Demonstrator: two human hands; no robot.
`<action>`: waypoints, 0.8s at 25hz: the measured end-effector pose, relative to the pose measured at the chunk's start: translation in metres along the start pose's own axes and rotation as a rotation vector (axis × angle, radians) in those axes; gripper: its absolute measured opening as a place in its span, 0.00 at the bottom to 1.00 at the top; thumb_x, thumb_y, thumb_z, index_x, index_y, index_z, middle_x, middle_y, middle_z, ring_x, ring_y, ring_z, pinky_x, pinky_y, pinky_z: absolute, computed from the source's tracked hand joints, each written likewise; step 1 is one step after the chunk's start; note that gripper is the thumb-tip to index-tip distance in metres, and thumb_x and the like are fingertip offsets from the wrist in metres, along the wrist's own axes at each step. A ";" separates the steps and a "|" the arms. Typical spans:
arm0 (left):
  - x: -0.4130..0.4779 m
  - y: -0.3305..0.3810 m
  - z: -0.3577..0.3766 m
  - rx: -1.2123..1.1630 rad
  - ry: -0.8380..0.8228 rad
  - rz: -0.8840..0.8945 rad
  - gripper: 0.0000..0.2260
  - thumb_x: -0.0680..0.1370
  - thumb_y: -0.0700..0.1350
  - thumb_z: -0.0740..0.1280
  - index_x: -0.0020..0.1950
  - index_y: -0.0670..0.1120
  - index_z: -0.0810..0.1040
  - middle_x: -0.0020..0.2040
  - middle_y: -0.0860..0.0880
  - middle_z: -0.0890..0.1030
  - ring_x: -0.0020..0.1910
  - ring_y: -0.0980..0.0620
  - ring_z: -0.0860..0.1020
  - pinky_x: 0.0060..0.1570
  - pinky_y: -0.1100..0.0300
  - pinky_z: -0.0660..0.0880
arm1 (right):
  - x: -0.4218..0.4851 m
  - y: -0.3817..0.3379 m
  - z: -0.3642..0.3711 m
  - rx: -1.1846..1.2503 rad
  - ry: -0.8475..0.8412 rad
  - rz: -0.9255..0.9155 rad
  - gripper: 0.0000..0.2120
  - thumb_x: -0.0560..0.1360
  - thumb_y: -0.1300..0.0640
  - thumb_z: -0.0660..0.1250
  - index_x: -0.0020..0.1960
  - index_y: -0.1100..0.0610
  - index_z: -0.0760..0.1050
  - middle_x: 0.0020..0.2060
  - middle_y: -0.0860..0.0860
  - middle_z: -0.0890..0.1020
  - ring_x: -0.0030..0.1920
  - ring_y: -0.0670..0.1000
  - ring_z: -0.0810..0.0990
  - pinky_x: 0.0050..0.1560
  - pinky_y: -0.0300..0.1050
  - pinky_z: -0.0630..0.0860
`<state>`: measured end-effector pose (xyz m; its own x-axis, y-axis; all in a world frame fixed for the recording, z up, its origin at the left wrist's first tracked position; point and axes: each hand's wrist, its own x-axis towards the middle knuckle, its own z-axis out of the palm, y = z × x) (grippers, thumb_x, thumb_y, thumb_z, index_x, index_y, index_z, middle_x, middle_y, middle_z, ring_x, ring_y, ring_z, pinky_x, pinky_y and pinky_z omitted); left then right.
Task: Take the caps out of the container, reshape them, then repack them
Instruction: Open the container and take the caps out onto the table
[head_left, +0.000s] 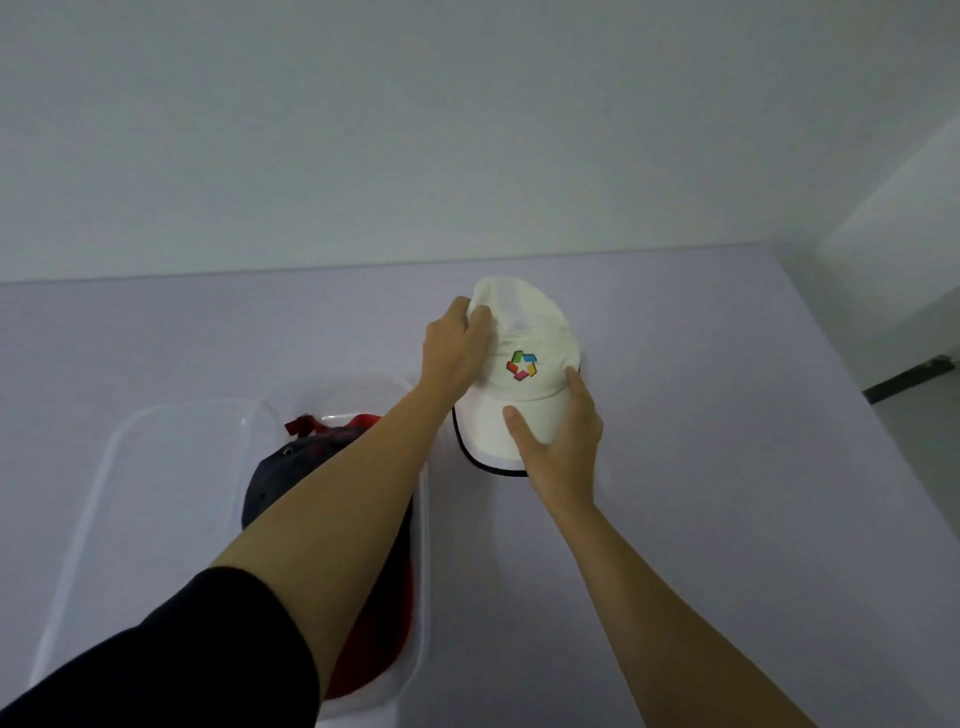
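Now both hands, left hand (456, 347) and right hand (558, 434), grip the white cap (524, 358).

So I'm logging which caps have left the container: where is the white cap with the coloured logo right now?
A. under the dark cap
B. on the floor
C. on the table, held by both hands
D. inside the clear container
C: the white cap sits on the table beside the clear container, left hand on its crown, right hand on its brim.

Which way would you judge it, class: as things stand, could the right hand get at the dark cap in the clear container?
Probably not directly. The right hand is holding the white cap, and the left forearm crosses over the dark cap in the clear container, blocking a reach from the right.
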<state>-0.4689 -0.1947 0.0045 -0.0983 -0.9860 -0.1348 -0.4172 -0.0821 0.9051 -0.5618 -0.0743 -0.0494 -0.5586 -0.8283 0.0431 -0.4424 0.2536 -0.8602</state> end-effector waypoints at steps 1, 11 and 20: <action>0.006 -0.007 0.011 0.017 -0.023 -0.034 0.09 0.78 0.46 0.55 0.43 0.44 0.68 0.35 0.51 0.71 0.35 0.52 0.69 0.32 0.60 0.66 | 0.009 0.012 0.000 -0.015 -0.030 0.015 0.41 0.66 0.42 0.70 0.73 0.52 0.58 0.71 0.49 0.67 0.70 0.53 0.65 0.69 0.48 0.64; 0.038 -0.035 0.056 0.210 -0.137 -0.019 0.18 0.81 0.46 0.55 0.69 0.40 0.64 0.63 0.40 0.73 0.60 0.43 0.72 0.54 0.58 0.67 | 0.060 0.061 0.007 -0.221 -0.198 0.017 0.37 0.74 0.46 0.65 0.74 0.60 0.54 0.73 0.58 0.62 0.72 0.58 0.61 0.71 0.49 0.58; -0.033 -0.034 -0.067 0.143 0.077 0.077 0.18 0.83 0.45 0.52 0.72 0.43 0.66 0.71 0.47 0.69 0.70 0.50 0.67 0.63 0.65 0.59 | -0.034 -0.032 0.030 -0.083 -0.336 -0.290 0.23 0.77 0.54 0.60 0.71 0.58 0.63 0.70 0.54 0.67 0.72 0.52 0.63 0.72 0.46 0.60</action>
<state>-0.3903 -0.1692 0.0050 -0.0674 -0.9972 -0.0311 -0.5362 0.0099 0.8440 -0.5073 -0.0692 -0.0392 -0.1506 -0.9838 0.0969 -0.6097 0.0152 -0.7925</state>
